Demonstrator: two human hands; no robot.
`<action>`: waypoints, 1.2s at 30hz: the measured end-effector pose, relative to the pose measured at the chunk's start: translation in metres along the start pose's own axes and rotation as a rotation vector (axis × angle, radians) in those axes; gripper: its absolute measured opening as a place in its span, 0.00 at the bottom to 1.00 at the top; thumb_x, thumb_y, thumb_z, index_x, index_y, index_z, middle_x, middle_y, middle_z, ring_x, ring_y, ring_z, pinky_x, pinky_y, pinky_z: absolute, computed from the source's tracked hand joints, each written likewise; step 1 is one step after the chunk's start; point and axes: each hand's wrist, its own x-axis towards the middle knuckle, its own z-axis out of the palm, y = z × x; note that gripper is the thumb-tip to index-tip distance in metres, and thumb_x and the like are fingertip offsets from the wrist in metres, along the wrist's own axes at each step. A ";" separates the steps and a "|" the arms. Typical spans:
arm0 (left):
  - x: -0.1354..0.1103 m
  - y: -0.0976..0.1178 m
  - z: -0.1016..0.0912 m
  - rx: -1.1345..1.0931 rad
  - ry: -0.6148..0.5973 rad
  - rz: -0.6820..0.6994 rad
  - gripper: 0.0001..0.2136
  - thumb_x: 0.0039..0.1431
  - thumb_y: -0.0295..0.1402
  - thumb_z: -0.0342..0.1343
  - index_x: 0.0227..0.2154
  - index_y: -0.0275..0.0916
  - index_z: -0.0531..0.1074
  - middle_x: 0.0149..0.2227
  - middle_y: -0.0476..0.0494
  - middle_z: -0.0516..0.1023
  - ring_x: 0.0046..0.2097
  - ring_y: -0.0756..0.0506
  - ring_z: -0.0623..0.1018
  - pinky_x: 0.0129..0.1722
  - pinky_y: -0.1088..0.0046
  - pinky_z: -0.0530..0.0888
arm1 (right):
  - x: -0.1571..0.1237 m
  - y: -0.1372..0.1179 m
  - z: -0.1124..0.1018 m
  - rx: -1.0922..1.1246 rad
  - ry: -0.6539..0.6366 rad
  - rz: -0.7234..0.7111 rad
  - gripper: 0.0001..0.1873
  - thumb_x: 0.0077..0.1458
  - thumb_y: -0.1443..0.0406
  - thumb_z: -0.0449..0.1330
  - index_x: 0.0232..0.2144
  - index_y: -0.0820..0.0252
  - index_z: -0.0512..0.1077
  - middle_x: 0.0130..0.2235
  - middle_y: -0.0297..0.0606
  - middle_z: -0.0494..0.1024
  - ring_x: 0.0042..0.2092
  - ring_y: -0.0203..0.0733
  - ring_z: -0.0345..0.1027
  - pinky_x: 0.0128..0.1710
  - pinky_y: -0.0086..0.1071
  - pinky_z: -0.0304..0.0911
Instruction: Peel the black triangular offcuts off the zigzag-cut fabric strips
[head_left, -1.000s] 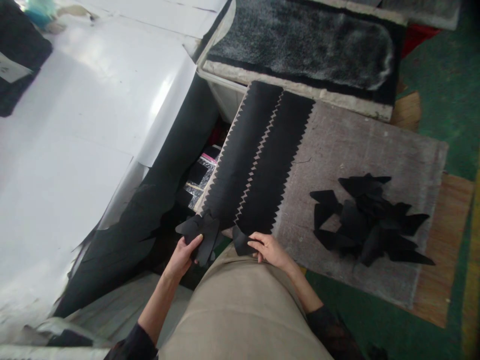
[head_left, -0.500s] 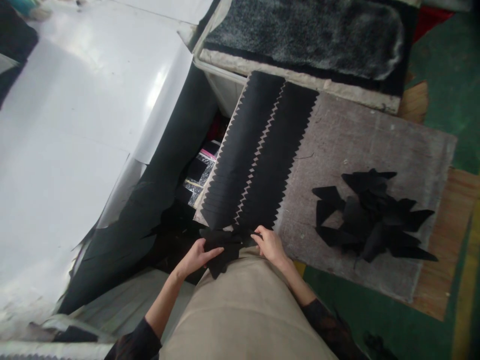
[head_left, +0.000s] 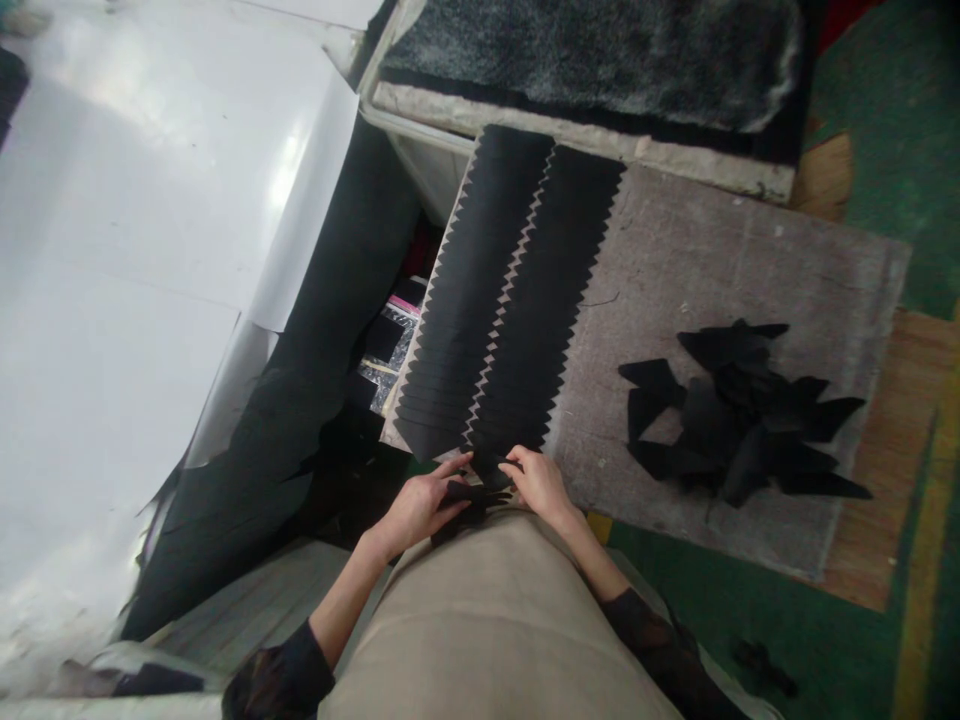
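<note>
The left hand (head_left: 420,505) and the right hand (head_left: 541,485) meet at the near edge of the grey mat (head_left: 720,270), both closed on a small bunch of black cut pieces (head_left: 471,492) that lies between them, over the person's lap. The left hand's fingers (head_left: 456,466) are stretched forward over the top of the bunch, thumb tucked under as far as can be seen, and the right hand pinches the bunch from the other side with curled fingers. The bunch sits right at the near tips of two long rows of black pieces (head_left: 510,290), laid overlapping like scales with saw-tooth edges. Those rows run away from the hands, up and slightly to the right, toward the dark fuzzy rug (head_left: 600,50) at the far side. So the long axis of the rows points straight out from the hands, and the bunch is at their near end, touching or just short of the right-hand row; which one cannot be told. Both hands are equally close to it. A loose heap of black pieces (head_left: 739,410) lies well apart to the right on the same mat, nearer the right hand. To the left a white sheet (head_left: 135,250) covers a table, with black material hanging at its edge.
</note>
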 end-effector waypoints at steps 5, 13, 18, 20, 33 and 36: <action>0.001 -0.001 0.003 0.035 -0.008 0.009 0.10 0.61 0.36 0.50 0.44 0.47 0.72 0.67 0.47 0.59 0.56 0.42 0.75 0.54 0.66 0.76 | -0.002 0.004 0.001 0.102 0.016 -0.010 0.13 0.57 0.53 0.52 0.34 0.53 0.71 0.22 0.29 0.77 0.25 0.32 0.69 0.29 0.27 0.56; 0.001 0.000 0.001 0.048 0.010 0.019 0.10 0.61 0.36 0.50 0.44 0.48 0.72 0.67 0.48 0.60 0.57 0.43 0.75 0.54 0.67 0.76 | -0.001 0.010 0.003 0.269 -0.012 -0.023 0.13 0.55 0.53 0.53 0.31 0.53 0.70 0.22 0.26 0.76 0.21 0.30 0.66 0.27 0.26 0.56; 0.002 0.000 0.000 0.044 0.008 0.016 0.10 0.61 0.36 0.50 0.44 0.48 0.71 0.67 0.48 0.60 0.56 0.43 0.76 0.53 0.67 0.77 | -0.001 0.012 0.004 0.335 -0.023 -0.017 0.13 0.55 0.52 0.53 0.31 0.53 0.69 0.21 0.25 0.74 0.19 0.29 0.65 0.26 0.25 0.57; 0.001 -0.001 0.001 0.045 0.013 0.019 0.10 0.61 0.36 0.50 0.44 0.47 0.71 0.66 0.48 0.61 0.56 0.43 0.75 0.53 0.66 0.76 | -0.002 0.013 0.003 0.349 -0.026 -0.025 0.13 0.55 0.52 0.53 0.31 0.53 0.69 0.20 0.25 0.74 0.19 0.30 0.66 0.26 0.25 0.57; 0.004 -0.001 0.002 0.048 0.013 0.012 0.12 0.61 0.36 0.51 0.46 0.47 0.71 0.66 0.45 0.61 0.58 0.42 0.73 0.56 0.64 0.75 | 0.001 0.010 0.004 0.215 0.029 -0.015 0.12 0.56 0.53 0.53 0.32 0.52 0.70 0.18 0.26 0.74 0.21 0.32 0.66 0.26 0.25 0.55; 0.005 -0.001 0.003 0.055 0.015 0.018 0.11 0.61 0.36 0.51 0.45 0.46 0.71 0.67 0.44 0.60 0.59 0.42 0.73 0.56 0.64 0.75 | 0.000 0.011 0.003 0.178 0.041 0.014 0.13 0.56 0.52 0.53 0.32 0.52 0.70 0.16 0.27 0.72 0.23 0.33 0.68 0.28 0.26 0.56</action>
